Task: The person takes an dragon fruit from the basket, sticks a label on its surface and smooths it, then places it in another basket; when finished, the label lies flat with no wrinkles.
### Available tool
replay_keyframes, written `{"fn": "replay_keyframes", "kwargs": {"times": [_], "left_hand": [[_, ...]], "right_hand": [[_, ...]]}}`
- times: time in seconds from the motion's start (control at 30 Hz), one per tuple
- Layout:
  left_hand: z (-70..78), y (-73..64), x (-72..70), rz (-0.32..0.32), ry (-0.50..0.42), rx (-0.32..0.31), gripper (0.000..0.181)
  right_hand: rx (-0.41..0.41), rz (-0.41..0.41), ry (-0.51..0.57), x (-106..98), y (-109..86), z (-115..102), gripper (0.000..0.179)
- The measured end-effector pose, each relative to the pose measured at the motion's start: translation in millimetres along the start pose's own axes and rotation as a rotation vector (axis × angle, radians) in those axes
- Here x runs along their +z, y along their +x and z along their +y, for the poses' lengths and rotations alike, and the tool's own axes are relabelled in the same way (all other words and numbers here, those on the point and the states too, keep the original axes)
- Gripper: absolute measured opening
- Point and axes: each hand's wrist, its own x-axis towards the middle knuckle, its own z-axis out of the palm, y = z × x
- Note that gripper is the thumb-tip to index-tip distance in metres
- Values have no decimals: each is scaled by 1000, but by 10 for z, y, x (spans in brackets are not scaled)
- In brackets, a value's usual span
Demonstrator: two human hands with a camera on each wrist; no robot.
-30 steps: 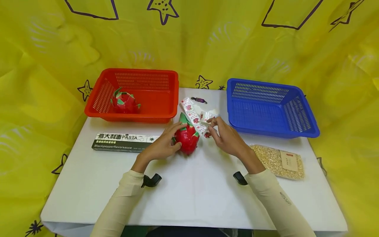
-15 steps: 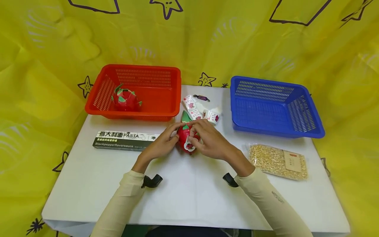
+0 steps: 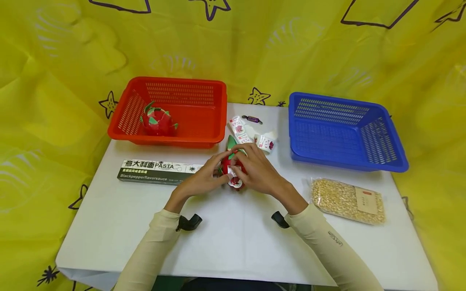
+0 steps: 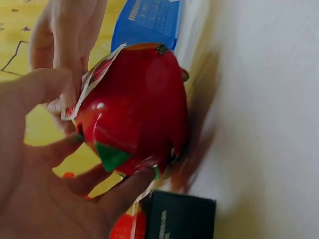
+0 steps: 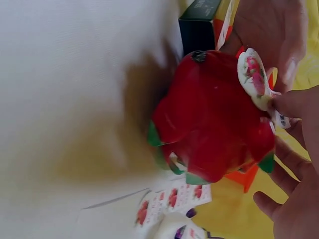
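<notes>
A red dragon fruit [image 4: 144,99] with green-tipped scales lies on the white table between both hands. My left hand [image 3: 202,180] holds it from the left, fingers against its side and thumb at the edge of a white sticker [image 3: 235,182] on its top. The right hand [image 3: 260,171] pinches that sticker between thumb and fingertip. In the right wrist view the sticker [image 5: 252,77] shows a pink fruit picture, and one rounded end stands out past the thumb. In the left wrist view it lies along the fruit's skin. Fingers partly hide the fruit in the head view.
A strip of printed stickers [image 3: 238,128] and a candy [image 3: 252,119] lie behind the fruit. Left stand a red basket [image 3: 214,139] holding another dragon fruit [image 3: 158,122] and a pasta box [image 3: 156,171]. Right are a blue basket [image 3: 349,159] and a bag of kernels [image 3: 338,198].
My right hand has moved left from the sticker strip to the dragon fruit, bringing a sticker onto it. The left hand has stayed at the fruit, its thumb now reaching the sticker.
</notes>
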Motion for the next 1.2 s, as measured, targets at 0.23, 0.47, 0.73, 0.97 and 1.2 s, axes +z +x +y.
{"fn": "replay_keyframes", "kwargs": {"times": [0.23,0.47,0.73,0.97,1.2], "left_hand": [[24,56,69,70,83,-43,82],[1,52,79,79,99,-43,77],[-6,105,116,135,94,-29,54],[-17,106,113,146,99,-19,51],[-29,56,91,109,67,-51,59]], "right_hand": [[77,62,112,27,-17,85,15],[131,106,195,83,-59,144,29],[133,107,214,111,-93,109,36],[225,28,266,189,-147,94,45],[260,-15,311,219,-149,60,49]]}}
